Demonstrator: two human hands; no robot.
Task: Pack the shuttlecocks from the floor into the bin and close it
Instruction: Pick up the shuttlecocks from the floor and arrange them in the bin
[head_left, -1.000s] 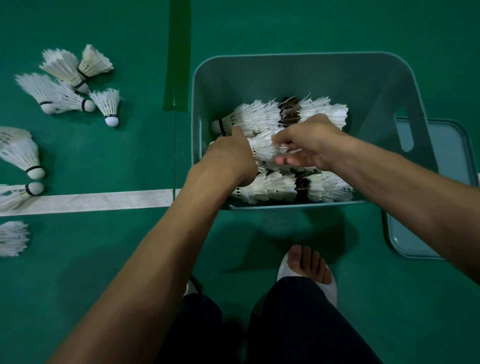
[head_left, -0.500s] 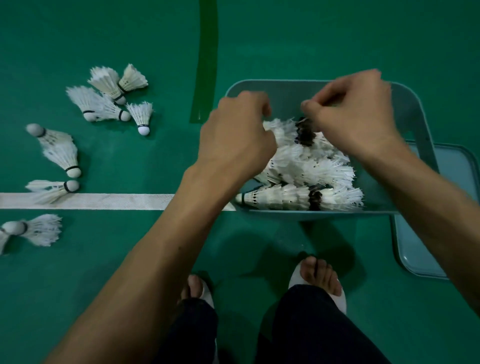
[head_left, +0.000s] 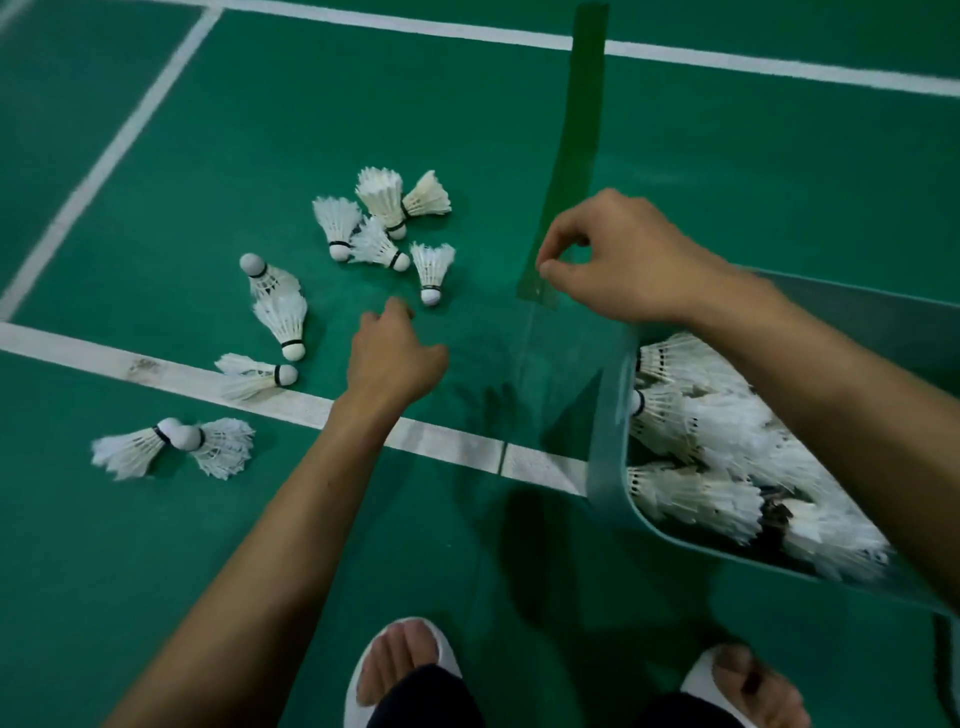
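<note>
Several white feather shuttlecocks lie loose on the green court floor: a cluster (head_left: 382, 218), a single one (head_left: 432, 270), a stacked pair (head_left: 278, 312), one on the white line (head_left: 254, 375) and a pair at the left (head_left: 171, 447). The grey-green bin (head_left: 605, 421) stands at the right with many shuttlecocks (head_left: 701, 431) lying inside. My left hand (head_left: 395, 358) hovers over the floor just short of the single shuttlecock, fingers loosely curled, holding nothing. My right hand (head_left: 623, 260) hangs above the floor beside the bin's far left corner, also holding nothing.
White court lines (head_left: 156, 369) cross the floor, and a dark green tape strip (head_left: 576, 156) runs away from the bin. My feet in white slippers (head_left: 400, 670) stand at the bottom edge, close to the bin's near side.
Both hands have come out of the bin and swung left, and the view has turned left with them. My left hand now reaches toward the loose shuttlecocks on the floor.
</note>
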